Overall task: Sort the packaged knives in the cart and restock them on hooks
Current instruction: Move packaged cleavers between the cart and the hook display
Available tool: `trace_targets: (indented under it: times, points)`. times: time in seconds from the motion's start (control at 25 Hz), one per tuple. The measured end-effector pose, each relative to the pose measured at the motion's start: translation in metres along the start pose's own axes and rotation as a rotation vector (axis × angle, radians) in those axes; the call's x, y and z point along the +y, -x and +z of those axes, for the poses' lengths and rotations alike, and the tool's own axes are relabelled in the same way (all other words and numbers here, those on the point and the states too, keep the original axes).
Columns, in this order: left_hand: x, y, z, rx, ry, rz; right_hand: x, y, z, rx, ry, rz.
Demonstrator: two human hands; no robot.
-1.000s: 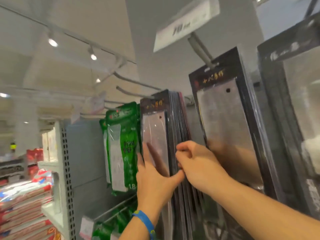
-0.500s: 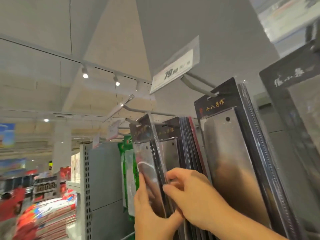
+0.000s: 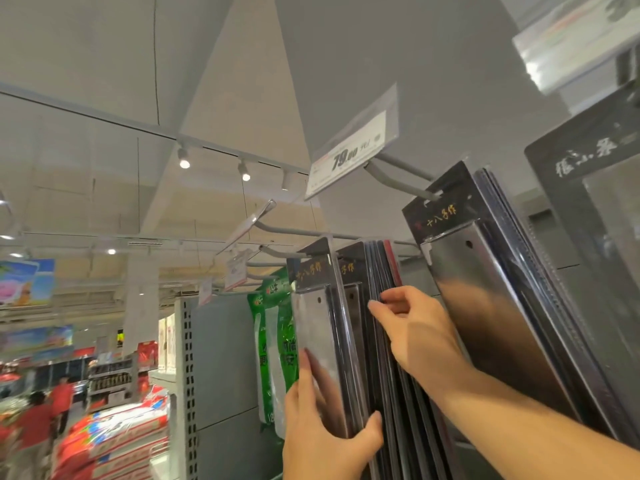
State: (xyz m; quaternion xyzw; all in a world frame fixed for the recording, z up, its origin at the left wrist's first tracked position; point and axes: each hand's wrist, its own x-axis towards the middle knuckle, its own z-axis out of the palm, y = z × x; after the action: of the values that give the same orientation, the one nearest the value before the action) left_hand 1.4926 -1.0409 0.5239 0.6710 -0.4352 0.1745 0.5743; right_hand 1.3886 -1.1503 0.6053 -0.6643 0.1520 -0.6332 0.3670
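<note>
1. Up at the hook wall, we see our left hand (image 3: 323, 441) gripping the front packaged knife (image 3: 320, 336) near its lower part: the thumb lies flat on the clear face, and the other fingers wrap round the right edge.
2. This packaged knife has a black header card with gold characters and a bright blade behind clear plastic. It tilts leftward, its top standing apart from the pack behind it.
3. Its top sits right at the tip of a grey hook (image 3: 277, 251); we cannot tell whether the hook passes through its hanging hole.
4. Our right hand (image 3: 417, 336) is curled, fingertips (image 3: 375, 308) pinched on the front edges of the hanging row of knife packs (image 3: 384, 271) just behind the front one.
5. That row hangs close-packed, mostly black-edged, with one red edge showing near the back.
6. Right of our right hand hangs a larger cleaver pack (image 3: 485, 306), same gold lettering, on its own hook (image 3: 398, 178) under a price tag (image 3: 349, 155) reading 79.00.
7. Farther right, a dark pack with pale lettering (image 3: 588, 157) fills the frame edge; a second, blurred price tag (image 3: 575, 39) sits above it.
8. Left of the front knife hang green packets (image 3: 277, 341), touching or nearly touching its left edge.
9. Background, lower left: stacked sacks (image 3: 114, 441) and people in red (image 3: 38, 420), blurred.
</note>
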Motion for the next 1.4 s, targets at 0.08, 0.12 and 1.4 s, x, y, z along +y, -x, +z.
trace_targets:
  times: [0.08,0.12,1.4]
  points:
    - [0.0,-0.002,-0.003,0.002,-0.03,-0.02,0.002,0.0,0.005,0.034,-0.012,-0.08]
    - [0.0,-0.002,-0.004,0.0,-0.049,-0.023,0.002,0.002,0.007,0.031,0.012,-0.118]
    - [-0.017,-0.002,0.003,0.033,0.011,0.01,-0.004,-0.008,0.003,-0.008,0.015,-0.067]
